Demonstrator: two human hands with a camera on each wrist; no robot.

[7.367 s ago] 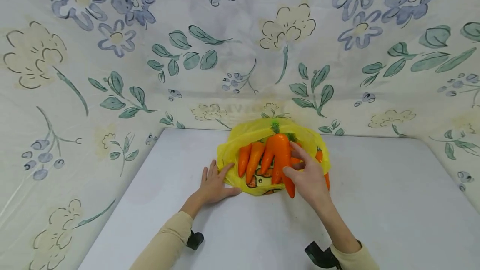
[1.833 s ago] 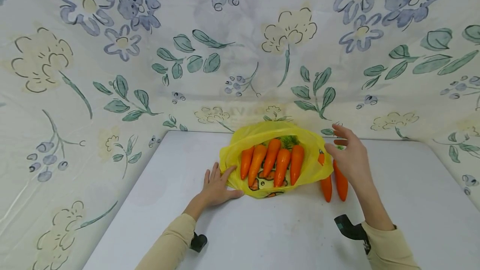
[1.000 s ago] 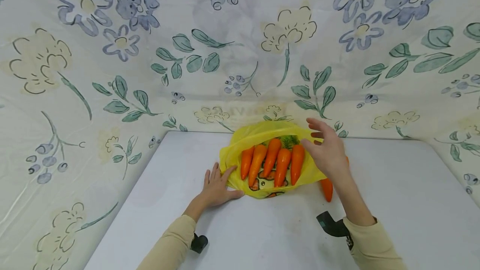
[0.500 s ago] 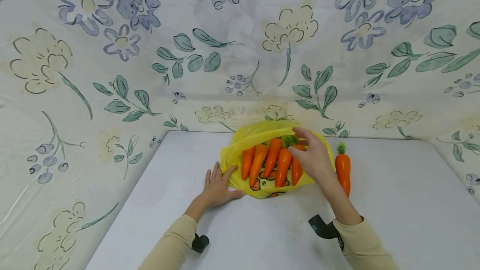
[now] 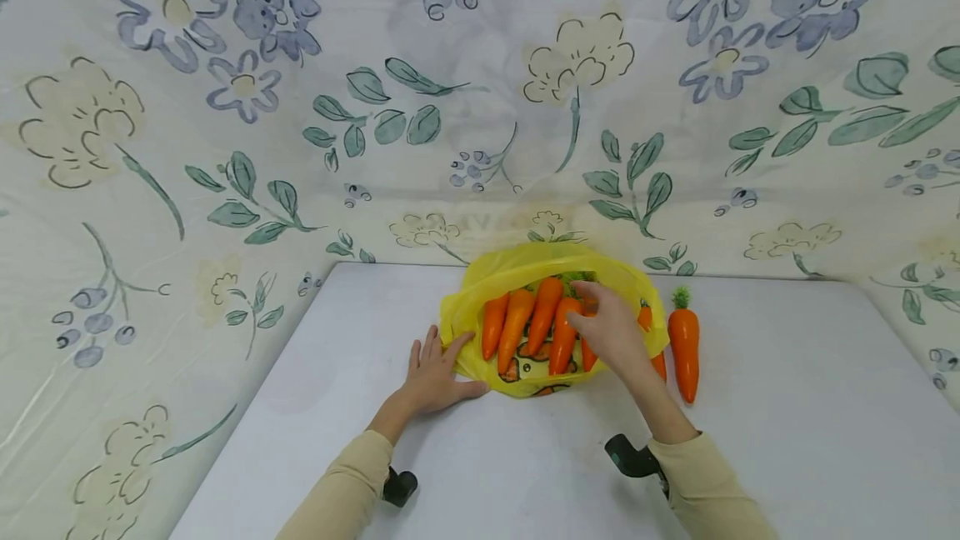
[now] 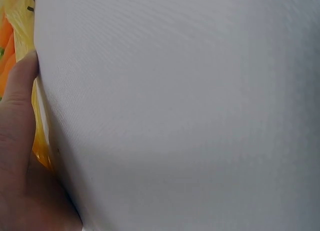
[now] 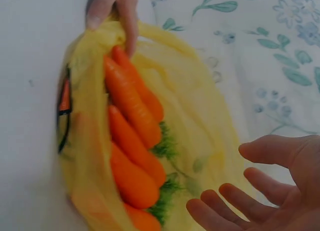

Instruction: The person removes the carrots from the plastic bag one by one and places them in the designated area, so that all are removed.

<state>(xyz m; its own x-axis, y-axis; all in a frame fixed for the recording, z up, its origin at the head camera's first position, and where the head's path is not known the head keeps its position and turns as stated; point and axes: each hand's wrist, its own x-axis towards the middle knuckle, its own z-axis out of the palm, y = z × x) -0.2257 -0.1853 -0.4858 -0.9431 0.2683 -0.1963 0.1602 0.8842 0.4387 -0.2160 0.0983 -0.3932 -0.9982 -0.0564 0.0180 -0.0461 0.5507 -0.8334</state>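
A yellow plastic bag (image 5: 495,261) lies on its side with its mouth towards me, several orange carrots (image 5: 516,323) with green tops inside. My left hand (image 5: 429,377) rests on the table with fingers spread, thumb and fingers touching the bag's left rim. In the left wrist view only its thumb side shows. My right hand (image 5: 611,325) reaches into the bag's mouth over the rightmost carrots, covering part of them. In the right wrist view its fingers (image 7: 250,201) are parted and hold nothing. Right of the bag lies one carrot (image 5: 684,352), with another carrot (image 5: 659,366) half hidden by the bag.
The white table (image 5: 525,473) carries the bag and carrots. A flower-printed cloth (image 5: 480,107) hangs behind the table and along its sides. Black wrist cameras (image 5: 630,457) sit under both forearms.
My right hand earlier held a carrot over the bag; a second carrot then lay on the table at right. Since then the hand has moved left, back into the bag's mouth. The left hand stays.
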